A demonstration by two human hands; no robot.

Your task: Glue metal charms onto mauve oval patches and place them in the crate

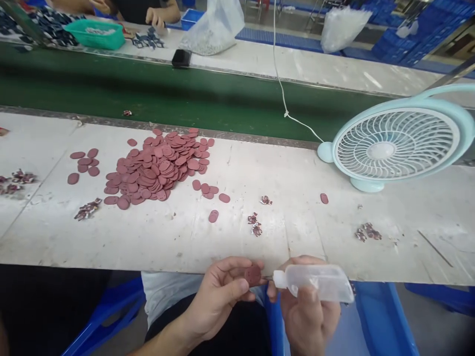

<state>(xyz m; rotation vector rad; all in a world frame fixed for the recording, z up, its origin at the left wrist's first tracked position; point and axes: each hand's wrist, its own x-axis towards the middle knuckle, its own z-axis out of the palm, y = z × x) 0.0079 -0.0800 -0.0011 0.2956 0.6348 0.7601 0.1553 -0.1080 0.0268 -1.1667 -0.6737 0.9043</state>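
Between its thumb and fingers, my left hand [218, 301] pinches a dark red oval disc [253, 275] just past the table's front edge. My right hand [309, 316] grips a translucent squeeze bottle [319, 283] lying sideways, its white cap and thin metal tip pointing left at the disc. Whether the tip touches the disc I cannot tell. A large heap of similar red oval discs [156, 168] lies on the table to the left. A few loose discs [210, 190] lie nearer, and small shiny brown-and-silver pieces [255, 225] sit in front of my hands.
A light blue fan [397, 143] stands at the right, its white cord [282, 94] hanging from above. A green conveyor belt [222, 106] runs behind the white table [148, 242]. Across it are a teal basket [96, 34], a plastic bag [213, 29] and another person's hand [156, 17]. A blue bin [382, 316] sits below right.
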